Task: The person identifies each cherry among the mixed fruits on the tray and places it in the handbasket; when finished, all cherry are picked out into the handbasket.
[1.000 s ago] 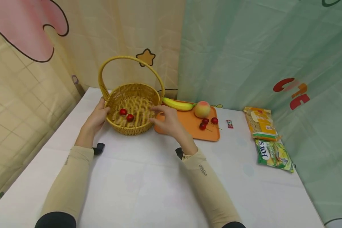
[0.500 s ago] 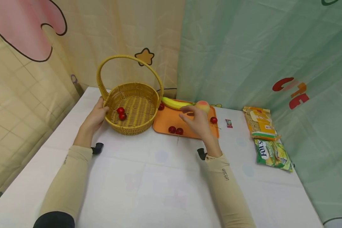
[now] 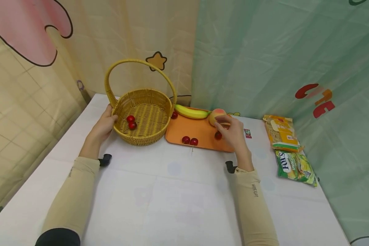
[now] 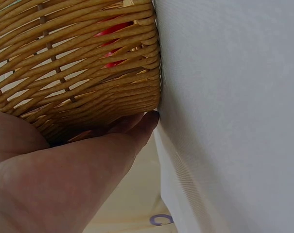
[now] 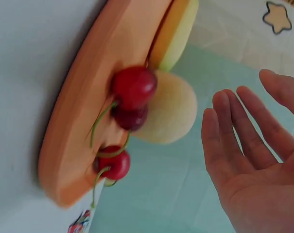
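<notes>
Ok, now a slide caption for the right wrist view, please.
Right hand, holding nothing, near three cherries, a peach and part of a banana on an orange tray.

- A curtained-off tabletop set; whether it stands in a home, a studio or a lab cannot be told.
- Printed cloth shows it: a green curtain [image 3: 249,61] hangs behind the table's back and right edges, a beige curtain [image 3: 175,34] behind its back left part.
- The prints are cartoonish: an outlined star [image 3: 156,60], a big pink shape [image 3: 27,27], bright lettering [image 3: 323,108].
- The table [image 3: 172,198] wears a plain white cover.
- Household goods stand on it: a wicker basket [image 3: 138,139] at the back left corner, an orange tray [image 3: 200,131] of fruit along the back edge, snack packs [image 3: 283,134] by the right edge.
</notes>
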Available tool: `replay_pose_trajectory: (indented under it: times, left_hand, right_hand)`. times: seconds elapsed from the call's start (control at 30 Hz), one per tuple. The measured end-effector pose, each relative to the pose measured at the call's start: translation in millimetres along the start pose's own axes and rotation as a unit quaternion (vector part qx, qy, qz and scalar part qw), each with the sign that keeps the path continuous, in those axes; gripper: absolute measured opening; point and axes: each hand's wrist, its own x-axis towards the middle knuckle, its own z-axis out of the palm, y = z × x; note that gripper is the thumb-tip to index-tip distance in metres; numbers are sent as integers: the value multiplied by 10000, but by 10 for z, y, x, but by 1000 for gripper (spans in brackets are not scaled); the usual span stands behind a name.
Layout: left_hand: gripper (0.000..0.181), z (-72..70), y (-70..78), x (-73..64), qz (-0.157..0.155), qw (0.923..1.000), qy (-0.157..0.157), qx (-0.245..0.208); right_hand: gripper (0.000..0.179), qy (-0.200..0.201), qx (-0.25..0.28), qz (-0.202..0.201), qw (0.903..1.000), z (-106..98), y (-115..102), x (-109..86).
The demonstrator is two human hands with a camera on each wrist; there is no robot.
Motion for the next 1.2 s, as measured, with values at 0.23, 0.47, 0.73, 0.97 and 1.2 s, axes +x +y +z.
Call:
replay_pose_trajectory:
  times: [0.23, 0.47, 0.73, 0.97, 1.2]
  left_hand:
    - [78, 8, 40, -32, 56, 9999, -77, -91]
    - [77, 7, -2, -19, 58, 9999, -122, -63]
    - [78, -5, -67, 27, 55, 9999, -117, -71]
    - [78, -8, -36, 9, 54, 9999, -91, -14]
    - [76, -11, -22, 4, 69, 9999, -90, -23]
  right_hand:
    - [27, 729, -176, 610, 9953, -205, 227, 6]
    - [39, 909, -203, 1367, 9862, -248, 414, -44]
    - [34, 315, -640, 1840, 9803, -200, 527, -97]
    - [29, 229, -923, 1511, 9839, -171, 563, -81]
    - [31, 58, -1006, 1437, 9845, -146, 541, -67]
